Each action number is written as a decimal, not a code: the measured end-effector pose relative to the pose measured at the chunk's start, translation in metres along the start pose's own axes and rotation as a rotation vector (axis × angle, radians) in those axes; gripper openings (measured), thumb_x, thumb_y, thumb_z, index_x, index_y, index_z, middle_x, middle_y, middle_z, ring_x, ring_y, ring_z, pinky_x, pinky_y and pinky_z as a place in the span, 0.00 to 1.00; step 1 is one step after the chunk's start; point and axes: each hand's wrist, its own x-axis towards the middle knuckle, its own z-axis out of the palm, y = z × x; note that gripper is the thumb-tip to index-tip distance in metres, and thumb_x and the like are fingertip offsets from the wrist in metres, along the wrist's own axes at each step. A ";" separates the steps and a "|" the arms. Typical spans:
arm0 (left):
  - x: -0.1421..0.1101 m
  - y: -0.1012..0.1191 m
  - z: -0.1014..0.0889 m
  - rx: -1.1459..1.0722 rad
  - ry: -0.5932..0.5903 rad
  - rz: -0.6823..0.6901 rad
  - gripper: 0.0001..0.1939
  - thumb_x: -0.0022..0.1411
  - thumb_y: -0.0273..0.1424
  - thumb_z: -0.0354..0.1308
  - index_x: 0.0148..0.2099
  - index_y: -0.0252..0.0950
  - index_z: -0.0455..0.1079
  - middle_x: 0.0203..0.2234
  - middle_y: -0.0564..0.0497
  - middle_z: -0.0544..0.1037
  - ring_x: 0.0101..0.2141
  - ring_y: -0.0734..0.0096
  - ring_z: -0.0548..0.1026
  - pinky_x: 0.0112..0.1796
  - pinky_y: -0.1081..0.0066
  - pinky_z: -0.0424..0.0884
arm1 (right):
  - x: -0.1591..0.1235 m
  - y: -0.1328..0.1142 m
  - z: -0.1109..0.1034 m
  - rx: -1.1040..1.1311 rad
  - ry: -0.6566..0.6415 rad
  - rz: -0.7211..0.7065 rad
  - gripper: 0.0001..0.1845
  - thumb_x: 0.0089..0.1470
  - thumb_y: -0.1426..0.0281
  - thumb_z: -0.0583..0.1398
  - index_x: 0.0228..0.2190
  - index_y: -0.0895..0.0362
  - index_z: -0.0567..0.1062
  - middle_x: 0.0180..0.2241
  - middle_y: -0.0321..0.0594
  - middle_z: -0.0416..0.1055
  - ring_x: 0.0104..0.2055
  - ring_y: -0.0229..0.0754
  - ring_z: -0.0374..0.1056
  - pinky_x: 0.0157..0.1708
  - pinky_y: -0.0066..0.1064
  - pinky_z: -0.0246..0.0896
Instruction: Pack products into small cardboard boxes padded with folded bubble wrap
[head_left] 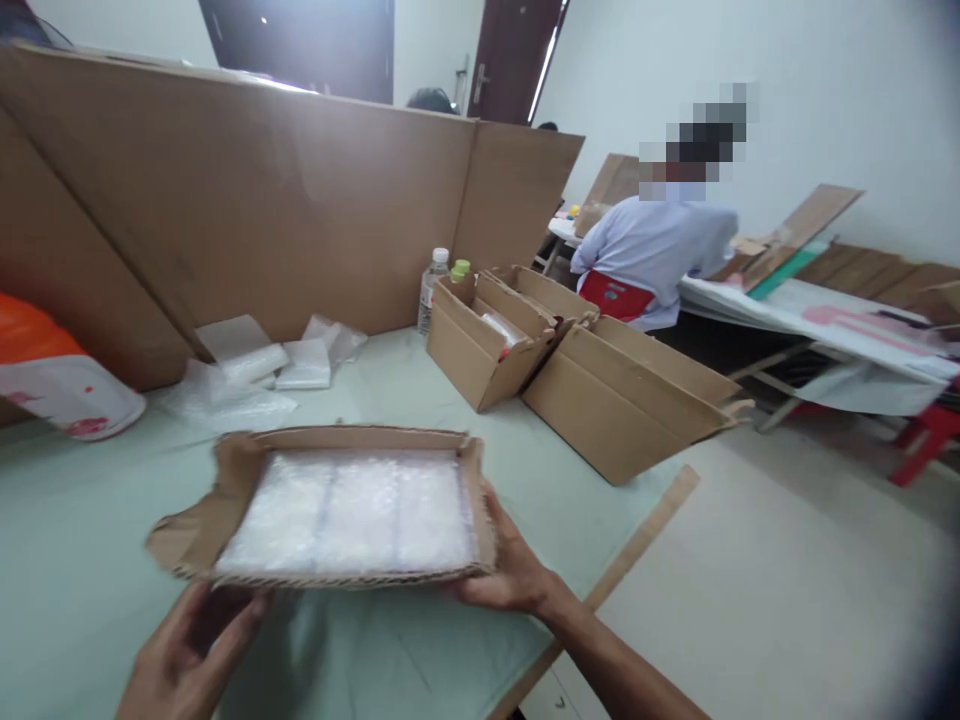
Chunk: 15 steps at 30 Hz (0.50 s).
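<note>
A shallow open cardboard box is held tilted toward me above the table, its left end torn and uneven. Inside lie bubble-wrapped packs in a row, filling the bottom. My right hand grips the right end of the box, fingers behind the wall and thumb under the near edge. Below the near left corner, my left hand is curled against the box, its fingertips partly hidden beneath it.
Bubble-wrap pouches lie by the tall cardboard partition. Open cardboard boxes and a plastic bottle stand at the table's right. An orange-and-white object is at left. Another person sits beyond, near a white table.
</note>
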 end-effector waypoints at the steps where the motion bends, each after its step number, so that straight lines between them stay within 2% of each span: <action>1: 0.004 0.015 0.021 -0.005 -0.070 0.046 0.24 0.51 0.52 0.65 0.45 0.44 0.74 0.38 0.48 0.84 0.44 0.47 0.81 0.44 0.56 0.80 | -0.019 0.005 -0.016 -0.039 0.074 0.069 0.61 0.41 0.52 0.71 0.69 0.50 0.49 0.66 0.50 0.58 0.67 0.62 0.57 0.63 0.51 0.57; 4: 0.016 0.059 0.087 -0.052 -0.335 0.171 0.28 0.54 0.46 0.65 0.54 0.39 0.71 0.37 0.45 0.82 0.40 0.53 0.82 0.43 0.59 0.79 | -0.077 0.022 -0.058 -0.176 0.320 0.291 0.40 0.41 0.53 0.70 0.55 0.50 0.71 0.50 0.49 0.75 0.55 0.64 0.71 0.54 0.51 0.69; 6: 0.022 0.080 0.134 -0.124 -0.492 0.229 0.33 0.55 0.42 0.63 0.61 0.38 0.66 0.48 0.40 0.79 0.44 0.54 0.80 0.46 0.57 0.77 | -0.107 0.032 -0.078 -0.265 0.522 0.394 0.31 0.39 0.52 0.70 0.45 0.51 0.76 0.42 0.48 0.78 0.48 0.64 0.74 0.49 0.52 0.72; 8: 0.024 0.093 0.179 -0.202 -0.603 0.289 0.39 0.54 0.38 0.62 0.67 0.37 0.59 0.60 0.35 0.69 0.52 0.51 0.76 0.52 0.55 0.74 | -0.122 0.035 -0.091 -0.307 0.699 0.456 0.32 0.39 0.51 0.70 0.44 0.53 0.75 0.42 0.49 0.77 0.49 0.64 0.73 0.50 0.54 0.70; 11: 0.021 0.102 0.236 -0.233 -0.747 0.406 0.48 0.52 0.33 0.61 0.72 0.34 0.49 0.69 0.34 0.56 0.62 0.47 0.67 0.60 0.51 0.66 | -0.117 0.030 -0.096 -0.261 0.883 0.494 0.41 0.42 0.53 0.71 0.55 0.55 0.68 0.50 0.52 0.73 0.56 0.61 0.68 0.56 0.55 0.63; 13: 0.019 0.103 0.262 -0.188 -0.837 0.470 0.50 0.51 0.31 0.60 0.73 0.34 0.46 0.70 0.35 0.53 0.66 0.46 0.61 0.62 0.49 0.61 | -0.102 0.027 -0.095 -0.188 0.941 0.471 0.47 0.43 0.55 0.71 0.60 0.55 0.62 0.53 0.52 0.71 0.57 0.58 0.67 0.58 0.54 0.61; 15: 0.021 0.103 0.277 -0.106 -0.908 0.529 0.49 0.51 0.32 0.61 0.73 0.35 0.46 0.71 0.37 0.50 0.69 0.46 0.53 0.64 0.47 0.57 | -0.088 0.029 -0.093 -0.125 0.926 0.442 0.50 0.44 0.56 0.71 0.63 0.55 0.57 0.55 0.53 0.69 0.57 0.56 0.67 0.58 0.53 0.61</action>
